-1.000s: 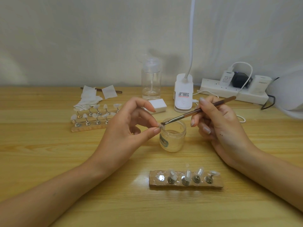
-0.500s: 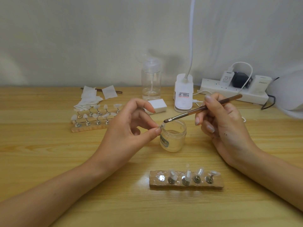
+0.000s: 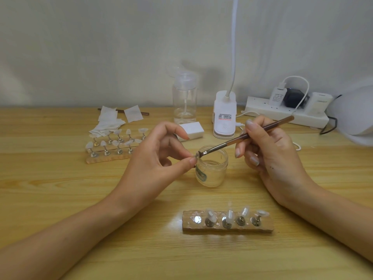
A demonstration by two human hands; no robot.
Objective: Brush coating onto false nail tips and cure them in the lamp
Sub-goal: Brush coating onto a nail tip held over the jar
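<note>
The nail tip (image 3: 194, 157) is pinched between thumb and forefinger of the left hand (image 3: 155, 158), at the near-left rim of the open jar (image 3: 212, 174). The brush (image 3: 226, 142) bristles touch the tip, and the right hand (image 3: 270, 152) grips the handle with curled fingers. The holder strip (image 3: 228, 227) lies nearer the person and carries four mounted tips.

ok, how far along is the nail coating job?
Done: unclear; coated and bare tips look alike here. In hand: the left hand pinches one nail tip by the open jar, and the brush in the right hand touches it. One slot on the near holder strip is bare; four tips stand beside it. Left: likely those, the far racks, and curing.
</note>
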